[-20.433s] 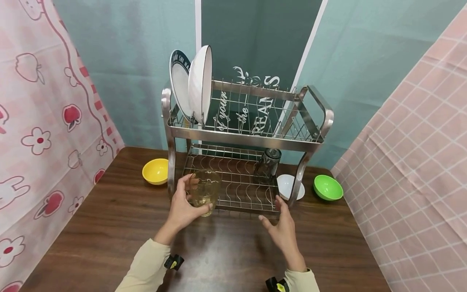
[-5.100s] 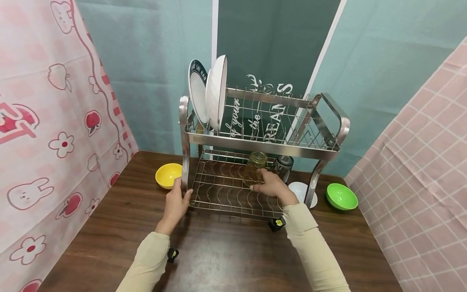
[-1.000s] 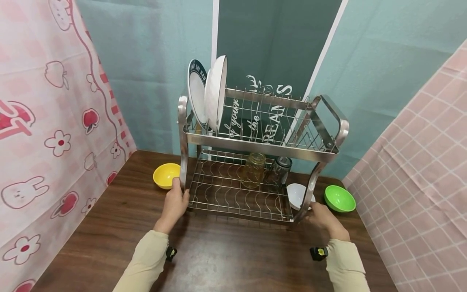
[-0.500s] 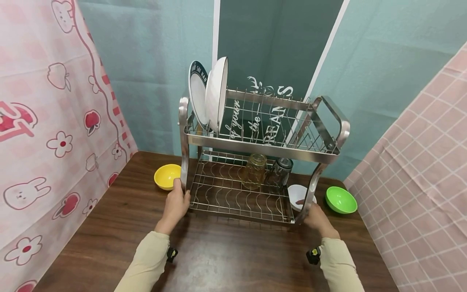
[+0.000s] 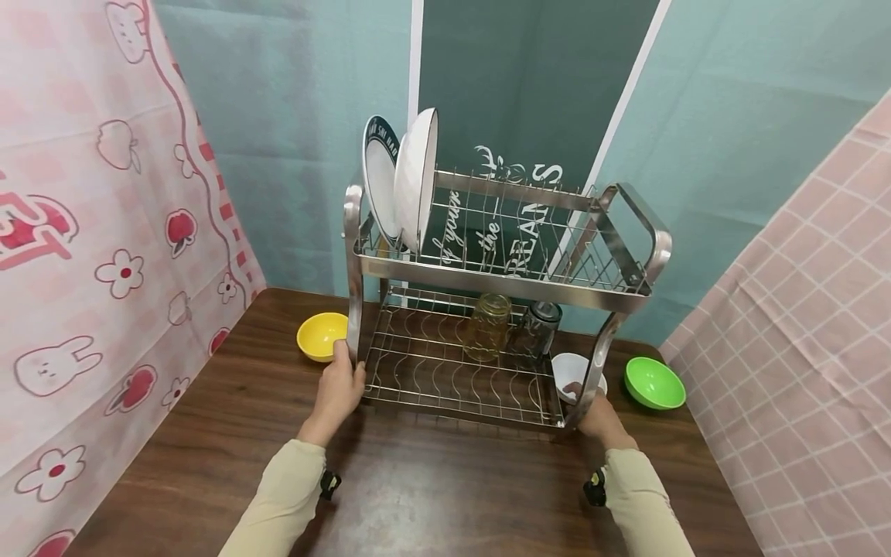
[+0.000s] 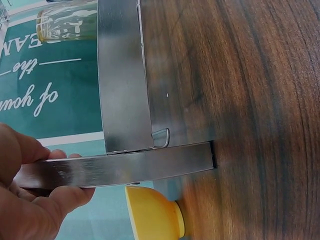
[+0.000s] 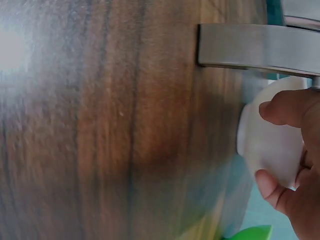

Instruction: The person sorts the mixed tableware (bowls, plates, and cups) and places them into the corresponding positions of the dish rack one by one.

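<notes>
My left hand point(image 5: 337, 391) grips the left front leg of a two-tier metal dish rack point(image 5: 501, 283); the left wrist view shows fingers and thumb on both sides of that leg point(image 6: 130, 167). Beyond the rack's right leg, my right hand point(image 5: 604, 422) holds a small white bowl point(image 7: 275, 135) by its side. Some of its fingers reach inside the rim, and the leg partly covers hand and bowl in the head view. An amber glass point(image 5: 487, 329) and a grey glass point(image 5: 538, 329) stand upside down on the lower tier, side by side.
A plate point(image 5: 378, 174) and a large white bowl point(image 5: 415, 182) stand on edge at the upper tier's left. A yellow bowl point(image 5: 322, 337) sits left of the rack, a green bowl point(image 5: 654, 383) to its right. Curtains surround the wooden table point(image 5: 445, 487).
The amber glass, in my left hand earliest, now stands on the lower tier. My right hand has left it and gone right to the white bowl, fingers now inside. My left hand stays on the leg.
</notes>
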A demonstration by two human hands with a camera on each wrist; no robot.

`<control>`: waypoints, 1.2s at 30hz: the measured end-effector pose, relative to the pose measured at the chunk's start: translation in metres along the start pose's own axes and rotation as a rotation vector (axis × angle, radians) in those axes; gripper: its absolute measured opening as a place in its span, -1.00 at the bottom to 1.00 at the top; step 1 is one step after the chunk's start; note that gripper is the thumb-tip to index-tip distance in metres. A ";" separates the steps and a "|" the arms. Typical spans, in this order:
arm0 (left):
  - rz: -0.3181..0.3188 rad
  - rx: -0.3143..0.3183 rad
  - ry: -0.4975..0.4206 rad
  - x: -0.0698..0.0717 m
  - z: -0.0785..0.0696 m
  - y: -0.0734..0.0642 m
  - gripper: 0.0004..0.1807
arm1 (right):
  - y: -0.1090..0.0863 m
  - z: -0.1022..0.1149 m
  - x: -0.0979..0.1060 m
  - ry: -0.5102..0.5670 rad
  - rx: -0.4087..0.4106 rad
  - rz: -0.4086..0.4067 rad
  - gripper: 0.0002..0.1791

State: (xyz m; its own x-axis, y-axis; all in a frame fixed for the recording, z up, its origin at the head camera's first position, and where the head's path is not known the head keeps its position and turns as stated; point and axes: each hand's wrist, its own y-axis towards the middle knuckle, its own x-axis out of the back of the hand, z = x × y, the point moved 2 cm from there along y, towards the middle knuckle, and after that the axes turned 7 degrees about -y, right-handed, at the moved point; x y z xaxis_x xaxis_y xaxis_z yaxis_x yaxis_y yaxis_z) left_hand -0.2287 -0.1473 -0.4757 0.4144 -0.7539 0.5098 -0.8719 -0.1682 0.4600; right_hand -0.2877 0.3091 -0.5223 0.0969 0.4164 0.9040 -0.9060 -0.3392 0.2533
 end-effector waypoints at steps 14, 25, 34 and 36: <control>0.019 0.015 0.006 0.000 0.000 0.001 -0.66 | 0.001 0.000 -0.008 -0.022 0.064 -0.167 -0.68; 0.017 0.018 0.004 -0.002 0.000 0.000 -0.66 | 0.001 0.003 -0.006 -0.042 0.075 -0.257 -0.66; 0.014 0.024 0.006 -0.002 -0.001 0.000 -0.65 | 0.001 -0.002 0.004 -0.155 0.040 -0.309 -0.80; 0.015 0.025 0.007 -0.002 -0.001 0.000 -0.65 | 0.001 -0.003 0.005 -0.157 0.018 -0.288 -0.82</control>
State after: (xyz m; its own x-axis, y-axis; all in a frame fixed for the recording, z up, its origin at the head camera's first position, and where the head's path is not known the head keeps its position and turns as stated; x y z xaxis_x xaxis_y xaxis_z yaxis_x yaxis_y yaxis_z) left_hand -0.2295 -0.1455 -0.4758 0.4030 -0.7523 0.5211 -0.8842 -0.1732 0.4338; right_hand -0.2898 0.3131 -0.5186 0.4115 0.3629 0.8360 -0.8250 -0.2416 0.5109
